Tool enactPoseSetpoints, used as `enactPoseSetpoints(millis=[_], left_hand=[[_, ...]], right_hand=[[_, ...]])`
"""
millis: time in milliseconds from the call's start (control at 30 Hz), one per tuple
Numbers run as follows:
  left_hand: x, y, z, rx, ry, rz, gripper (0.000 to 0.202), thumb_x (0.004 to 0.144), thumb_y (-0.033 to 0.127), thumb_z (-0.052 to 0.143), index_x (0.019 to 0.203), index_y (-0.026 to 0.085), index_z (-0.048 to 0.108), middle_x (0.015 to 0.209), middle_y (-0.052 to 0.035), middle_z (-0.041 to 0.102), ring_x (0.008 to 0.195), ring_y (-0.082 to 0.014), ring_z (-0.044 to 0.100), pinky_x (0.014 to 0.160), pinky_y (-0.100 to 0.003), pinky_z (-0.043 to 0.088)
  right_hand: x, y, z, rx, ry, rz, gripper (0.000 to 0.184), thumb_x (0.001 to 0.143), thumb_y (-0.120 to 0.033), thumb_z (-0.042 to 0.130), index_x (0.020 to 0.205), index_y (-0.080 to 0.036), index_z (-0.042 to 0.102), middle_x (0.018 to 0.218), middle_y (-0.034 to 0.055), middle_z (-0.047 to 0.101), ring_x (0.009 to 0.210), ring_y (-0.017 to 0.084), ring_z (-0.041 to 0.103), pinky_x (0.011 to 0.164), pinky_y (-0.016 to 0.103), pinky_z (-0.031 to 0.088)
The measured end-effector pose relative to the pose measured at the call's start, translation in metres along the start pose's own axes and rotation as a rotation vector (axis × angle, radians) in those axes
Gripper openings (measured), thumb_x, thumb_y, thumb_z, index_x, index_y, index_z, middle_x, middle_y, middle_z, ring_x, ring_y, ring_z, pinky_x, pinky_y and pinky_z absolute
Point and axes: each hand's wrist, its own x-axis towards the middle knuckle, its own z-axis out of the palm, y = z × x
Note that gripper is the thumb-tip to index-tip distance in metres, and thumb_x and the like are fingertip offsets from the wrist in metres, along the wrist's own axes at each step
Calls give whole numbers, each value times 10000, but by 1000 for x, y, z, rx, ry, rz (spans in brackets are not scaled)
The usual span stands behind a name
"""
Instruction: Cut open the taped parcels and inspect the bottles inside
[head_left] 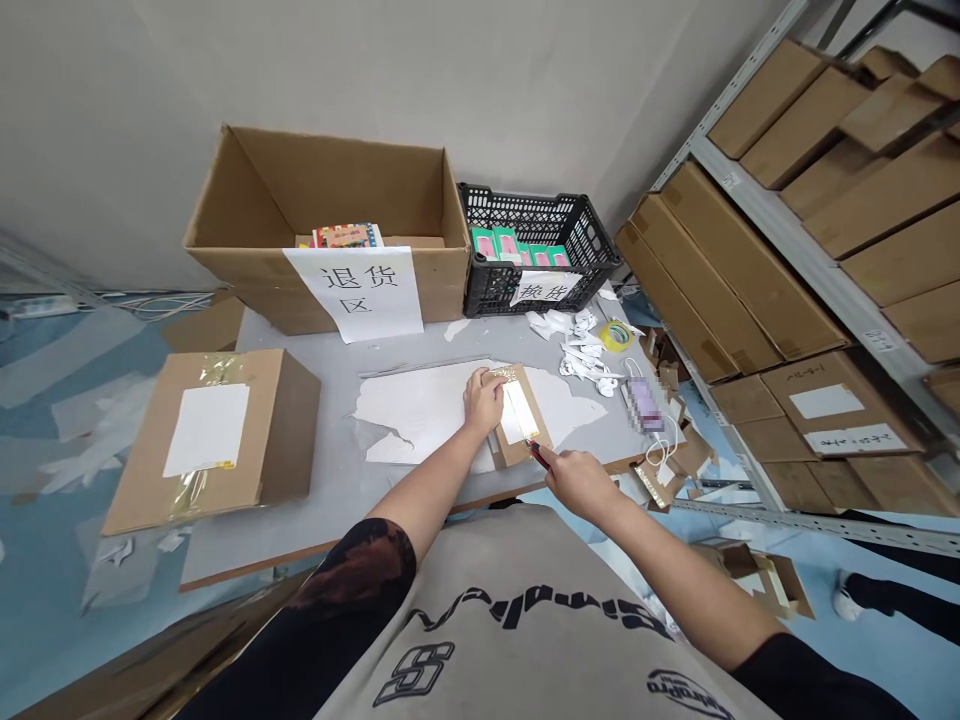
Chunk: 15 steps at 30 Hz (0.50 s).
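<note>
My left hand presses down on a small cardboard box, its fingers over the box's gold-taped end. A white label lies on top of that box. My right hand grips a red-handled utility knife, whose tip meets the box at the label's lower end. Beneath the box spreads a torn white paper sheet on the grey table.
A sealed carton stands at the table's left. Behind are an open cardboard box and a black plastic crate. White scraps, earphones and yellow tape lie right. Metal shelves hold flat cartons.
</note>
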Motion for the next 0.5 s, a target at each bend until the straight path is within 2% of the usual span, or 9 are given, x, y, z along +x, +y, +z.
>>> enactPoseSetpoints(millis=[167,300,400,500], left_hand=[[1,1,-1,20,-22,9,275,911,215,506,1050,315,721,1318,-70,474,1251,-273,469,1041,-463,411],[2,1,-1,40,-27,38,272,911,215,500,1050,301,718,1316,-84,467,1249,-286,467,1044,-472,411],[3,-1,-2,29,-25,81,289,932,244,467,1126,279,679,1318,-101,460,1275,-277,450,1075,-459,393],[4,-2,-6,-15,-36,118,347,947,277,441,1268,259,573,1325,-110,463,1298,-255,436,1098,-436,383]], right_hand=[[-10,9,-1,8,39,-32,477,908,-221,424,1379,-194,491,870,111,725,770,251,687,663,299,434],[-18,28,-6,87,86,-27,453,904,-218,416,1332,-260,560,831,72,735,763,231,688,661,284,430],[-15,48,-9,200,174,35,468,915,-234,411,1361,-300,533,953,48,747,833,217,689,720,284,452],[0,62,-9,290,283,61,494,930,-247,402,1418,-289,463,1145,46,709,957,211,670,811,293,466]])
